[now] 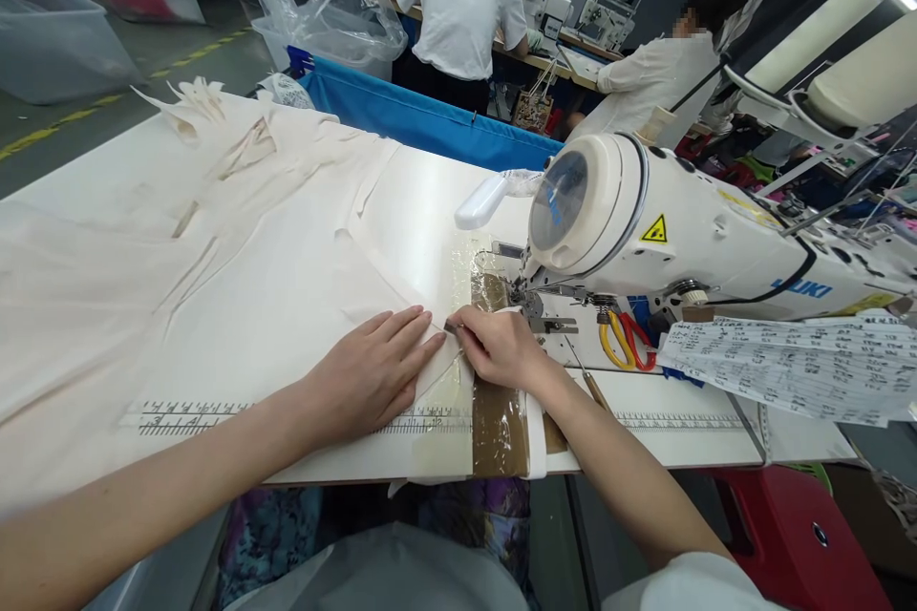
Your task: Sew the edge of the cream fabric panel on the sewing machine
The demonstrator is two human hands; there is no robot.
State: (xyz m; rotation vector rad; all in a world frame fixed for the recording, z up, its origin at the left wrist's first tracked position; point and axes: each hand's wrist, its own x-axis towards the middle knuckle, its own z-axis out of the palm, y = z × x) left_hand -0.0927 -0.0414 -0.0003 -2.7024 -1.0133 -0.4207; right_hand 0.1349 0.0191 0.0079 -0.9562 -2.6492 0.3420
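Observation:
My left hand (379,368) lies flat with its fingers stretched out on thin cream fabric (287,305) spread over the table. Just to its right, my right hand (498,344) is closed in a pinch at the fabric's edge. A small dark piece (450,326) shows at its fingertips, too small to name. The needle area (526,296) of a white sewing machine (645,210) is close beyond my right hand. Under that hand, brown tape (498,420) covers a strip of the tabletop, with a white band (535,439) along its right side.
Scissors with yellow and red handles (627,342) and a wooden-handled awl (594,391) lie right of my hand. Written paper sheets (788,368) hang by the machine. A blue cloth bin (430,119) borders the table's far side. Two people work beyond; a red stool (809,535) stands lower right.

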